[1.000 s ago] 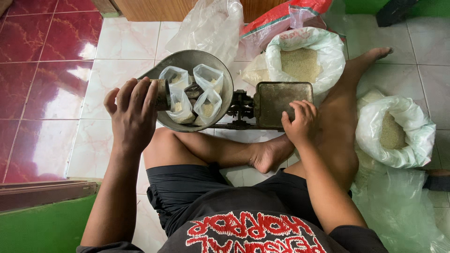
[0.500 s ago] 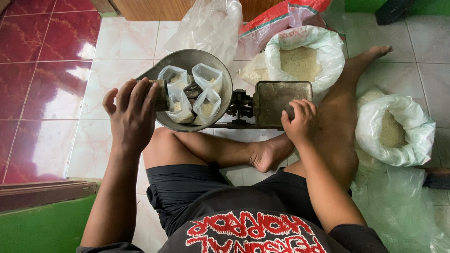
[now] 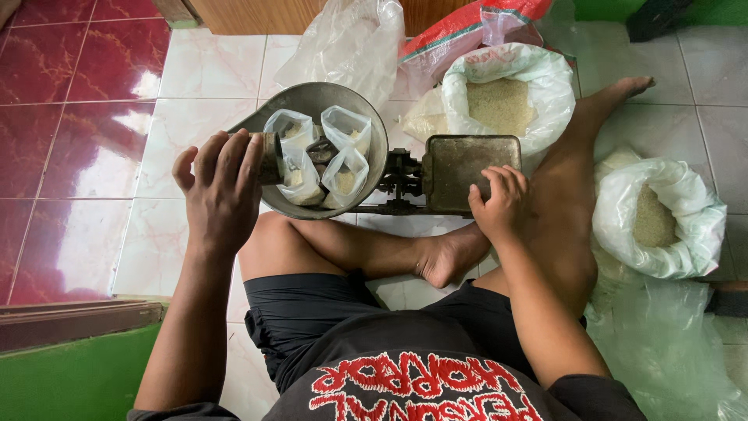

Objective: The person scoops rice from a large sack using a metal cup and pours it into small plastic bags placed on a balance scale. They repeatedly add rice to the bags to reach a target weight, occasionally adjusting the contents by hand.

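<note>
I sit cross-legged on the tiled floor behind a metal balance scale. Its round pan on the left holds several small clear plastic bags of rice. My left hand grips a dark metal cup or weight tipped at the pan's near-left rim. My right hand rests with curled fingers on the flat rectangular plate on the scale's right side.
An open white sack of rice stands behind the scale, with a red-trimmed sack and a clear plastic bag behind it. Another open rice sack sits right of my outstretched leg. Loose plastic lies at lower right.
My left hand with the metal cup has shifted slightly along the pan's rim. The right hand stays on the flat plate.
</note>
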